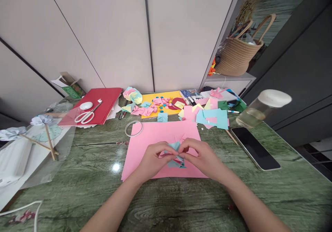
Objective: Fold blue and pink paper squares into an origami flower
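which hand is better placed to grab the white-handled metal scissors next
Probably the left hand: the scissors lie off to its side, handles toward the person, farther from the right hand. Both hands pinch folded light-blue paper, though.

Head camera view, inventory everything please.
Folded paper piece: one, blue and pink, centre
Flat paper sheets: stack, pink, underneath
Thin round ring: one, whitish, sheets' far-left corner
Flat rectangular pack: one, red, back left
Metal scissors: one, white-handled, on red pack
Round balls: many, pink, blue, yellow, back centre
Cut papers: several, pink, blue, yellow, back right
Rectangular phone: one, black, right
Cylindrical bottle: one, clear, white-lidded, right
Woven basket: one, tan, right shelf
Crumpled paper flowers: two, pale blue, left
Cardboard box: one, green, back left
Cable: one, white, front left
Marbled table: one, green, below
Tall doors: several, pale, behind
Left hand and right hand: bare, pinching the piece
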A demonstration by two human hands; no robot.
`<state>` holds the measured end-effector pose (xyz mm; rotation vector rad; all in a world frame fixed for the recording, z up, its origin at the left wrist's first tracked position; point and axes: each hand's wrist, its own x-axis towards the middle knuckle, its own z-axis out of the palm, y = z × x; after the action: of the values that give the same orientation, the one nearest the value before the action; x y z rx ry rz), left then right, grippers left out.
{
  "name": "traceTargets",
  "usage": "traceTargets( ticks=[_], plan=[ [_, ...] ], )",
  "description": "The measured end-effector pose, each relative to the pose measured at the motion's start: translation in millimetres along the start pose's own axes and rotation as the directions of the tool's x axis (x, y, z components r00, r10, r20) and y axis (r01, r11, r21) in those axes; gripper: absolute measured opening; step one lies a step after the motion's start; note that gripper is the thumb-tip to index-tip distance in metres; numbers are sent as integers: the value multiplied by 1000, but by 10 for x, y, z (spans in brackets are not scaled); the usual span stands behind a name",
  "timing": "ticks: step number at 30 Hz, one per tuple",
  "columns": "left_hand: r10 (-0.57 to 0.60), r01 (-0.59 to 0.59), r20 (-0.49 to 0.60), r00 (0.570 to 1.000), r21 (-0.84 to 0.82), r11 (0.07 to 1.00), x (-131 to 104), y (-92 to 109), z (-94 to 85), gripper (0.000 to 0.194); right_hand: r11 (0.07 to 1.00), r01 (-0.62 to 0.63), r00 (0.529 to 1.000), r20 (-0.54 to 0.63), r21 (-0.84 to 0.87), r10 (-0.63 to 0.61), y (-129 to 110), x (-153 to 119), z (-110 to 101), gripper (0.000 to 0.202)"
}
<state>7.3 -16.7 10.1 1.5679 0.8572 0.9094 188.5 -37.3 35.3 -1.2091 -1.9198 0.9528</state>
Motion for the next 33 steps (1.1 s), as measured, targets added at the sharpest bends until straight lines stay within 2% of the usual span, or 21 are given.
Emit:
traceTargets(
  ticks=[8,15,19,21,22,24,26,28,30,33],
  plan=[
    [-87,86,-3,996,-100,991,0,67,41,13,994,62,998,-16,-86,-63,27,1,23,10],
    [-65,76,-100,993,112,991,26,-33,-7,16,985,62,997,-31,-161,-68,19,-11,29,13],
    [-37,42,-104,994,50,998,41,-81,-42,15,996,64,998,-11,-62,-65,49,15,-104,7],
    [-47,44,-69,996,-43,998,45,-80,-45,15,998,53,996,-74,15,-52,146,48,-232,8],
    [-65,60,-48,997,-87,994,47,-75,-43,16,998,46,988,-151,48,-39,227,68,-308,9],
    [-105,102,-18,994,-134,986,49,-59,-36,18,998,-15,930,-366,66,39,450,108,-471,9],
    [-127,124,-19,992,-114,986,50,-42,-31,21,997,-80,809,-583,4,67,721,138,-627,12],
    [-123,121,-28,992,-53,991,47,-31,-30,22,964,-232,713,-697,-127,79,983,147,-752,17],
    [-104,104,-15,994,-19,994,39,-26,-32,22,940,-298,689,-719,-165,92,1186,138,-832,23],
    [-77,78,25,997,-19,997,23,-25,-35,21,903,-363,714,-691,-229,111,1329,116,-867,34]
  ],
)
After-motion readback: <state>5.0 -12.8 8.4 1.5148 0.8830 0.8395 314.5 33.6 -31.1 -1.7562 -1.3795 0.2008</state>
